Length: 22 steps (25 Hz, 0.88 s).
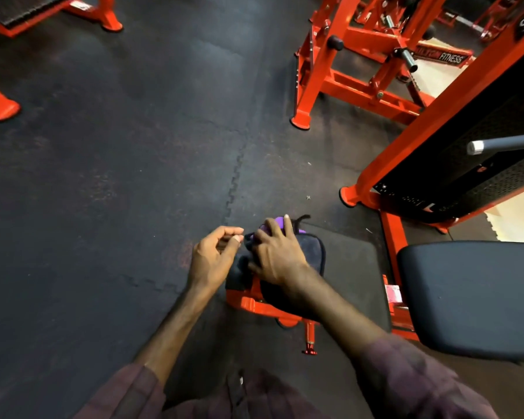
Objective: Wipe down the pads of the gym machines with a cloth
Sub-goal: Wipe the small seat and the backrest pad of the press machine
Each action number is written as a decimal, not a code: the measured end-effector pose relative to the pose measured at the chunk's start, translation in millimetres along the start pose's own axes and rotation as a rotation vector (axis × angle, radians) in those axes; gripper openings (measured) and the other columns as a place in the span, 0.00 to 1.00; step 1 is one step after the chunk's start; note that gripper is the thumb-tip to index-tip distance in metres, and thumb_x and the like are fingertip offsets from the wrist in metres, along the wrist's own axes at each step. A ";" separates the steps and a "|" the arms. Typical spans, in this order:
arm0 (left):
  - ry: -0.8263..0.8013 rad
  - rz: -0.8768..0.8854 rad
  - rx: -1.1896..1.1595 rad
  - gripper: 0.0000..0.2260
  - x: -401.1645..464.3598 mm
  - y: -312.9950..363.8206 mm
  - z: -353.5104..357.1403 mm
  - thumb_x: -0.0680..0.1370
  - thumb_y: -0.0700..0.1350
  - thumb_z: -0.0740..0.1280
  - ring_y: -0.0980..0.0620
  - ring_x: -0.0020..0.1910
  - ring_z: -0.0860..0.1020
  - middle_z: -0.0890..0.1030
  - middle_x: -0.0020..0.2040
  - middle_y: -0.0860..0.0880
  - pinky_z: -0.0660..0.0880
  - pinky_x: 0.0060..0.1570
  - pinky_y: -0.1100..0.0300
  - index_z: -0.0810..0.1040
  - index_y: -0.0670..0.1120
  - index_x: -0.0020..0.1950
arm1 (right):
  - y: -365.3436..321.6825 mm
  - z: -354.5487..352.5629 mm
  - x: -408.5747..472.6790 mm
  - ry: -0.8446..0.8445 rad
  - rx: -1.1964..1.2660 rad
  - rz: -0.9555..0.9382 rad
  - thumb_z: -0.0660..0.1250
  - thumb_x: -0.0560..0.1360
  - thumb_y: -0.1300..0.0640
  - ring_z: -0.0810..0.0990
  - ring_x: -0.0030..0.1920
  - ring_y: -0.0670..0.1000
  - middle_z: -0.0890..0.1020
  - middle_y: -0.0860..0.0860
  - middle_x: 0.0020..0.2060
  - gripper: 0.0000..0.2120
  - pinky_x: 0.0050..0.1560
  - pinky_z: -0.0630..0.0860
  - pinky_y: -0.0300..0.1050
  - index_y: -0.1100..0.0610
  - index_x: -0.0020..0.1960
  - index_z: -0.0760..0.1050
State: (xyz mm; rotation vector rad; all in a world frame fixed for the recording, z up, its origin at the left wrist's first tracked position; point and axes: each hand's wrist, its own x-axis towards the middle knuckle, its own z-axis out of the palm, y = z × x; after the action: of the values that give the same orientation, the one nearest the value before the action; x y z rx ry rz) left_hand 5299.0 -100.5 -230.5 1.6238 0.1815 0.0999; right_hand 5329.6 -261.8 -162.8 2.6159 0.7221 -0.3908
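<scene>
Getting the cloth ready to wipe a pad.

In the head view, low in the middle of the frame, both hands work on a dark cloth (310, 252) with a bit of purple at its top. The cloth lies on a small black pad (350, 273) that sits on a red frame. The right hand (277, 255) lies on top of the cloth, fingers bent and pinching its left edge. The left hand (214, 255) is just beside it, fingers curled; it is too blurry to tell if it holds a corner. I think the cloth is being folded or sorted, so wiping is only starting. Next the cloth should be spread flat and rubbed over the whole pad. A big black seat pad (472, 297) waits at the lower right.
</scene>
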 end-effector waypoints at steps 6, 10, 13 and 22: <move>-0.061 0.025 0.088 0.08 2.2 -4.5 -0.9 0.81 0.40 0.71 0.57 0.51 0.86 0.88 0.51 0.57 0.83 0.56 0.53 0.86 0.51 0.56 | -26.6 16.1 -29.9 -0.010 0.028 0.021 0.55 0.79 0.39 0.63 0.79 0.66 0.80 0.52 0.66 0.26 0.78 0.48 0.76 0.50 0.64 0.84; -0.084 0.048 0.091 0.09 14.9 10.3 17.7 0.81 0.40 0.71 0.57 0.51 0.85 0.87 0.52 0.56 0.82 0.55 0.59 0.86 0.50 0.57 | -23.8 11.8 -4.8 0.057 0.063 0.142 0.59 0.83 0.46 0.53 0.83 0.64 0.73 0.53 0.75 0.21 0.79 0.42 0.74 0.51 0.72 0.78; -0.100 0.087 0.089 0.08 24.4 14.5 32.5 0.81 0.42 0.70 0.57 0.52 0.85 0.87 0.54 0.55 0.81 0.57 0.58 0.85 0.52 0.57 | -37.0 56.2 -63.8 0.331 0.049 -0.034 0.62 0.82 0.50 0.58 0.82 0.67 0.73 0.53 0.76 0.18 0.79 0.50 0.75 0.51 0.67 0.82; -0.199 0.178 0.242 0.17 13.5 19.0 79.5 0.82 0.46 0.70 0.57 0.70 0.77 0.80 0.69 0.52 0.72 0.74 0.50 0.80 0.47 0.71 | 63.8 178.2 -211.3 0.598 0.209 -0.113 0.58 0.88 0.53 0.58 0.83 0.58 0.57 0.44 0.84 0.20 0.82 0.57 0.64 0.54 0.79 0.71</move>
State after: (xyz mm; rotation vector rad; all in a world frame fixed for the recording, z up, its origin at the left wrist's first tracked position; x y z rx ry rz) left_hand 5327.3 -177.2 -217.1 1.8776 -0.1092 0.0534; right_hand 5160.7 -481.4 -224.0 2.9187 1.0649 0.3279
